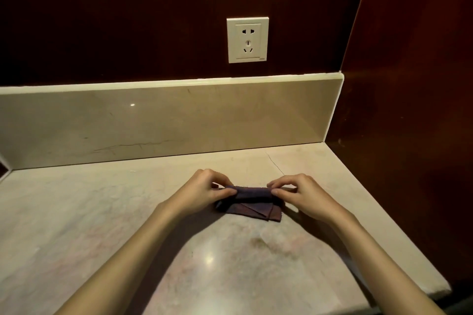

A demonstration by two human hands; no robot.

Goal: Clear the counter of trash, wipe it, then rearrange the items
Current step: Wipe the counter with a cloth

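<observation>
A small dark purple cloth [252, 203] lies folded on the pale marble counter [102, 225], a little right of centre. My left hand [202, 192] pinches the cloth's left end between thumb and fingers. At the right end my right hand [299, 194] pinches it the same way. Between the two hands the upper fold is raised slightly, while the lower layers rest flat on the stone.
A beige marble backsplash [179, 120] runs along the back of the counter. Above it a white wall socket [247, 40] sits in the dark wood wall. A dark wood side panel [409, 110] closes the right side. The counter's right front edge [435, 289] drops off.
</observation>
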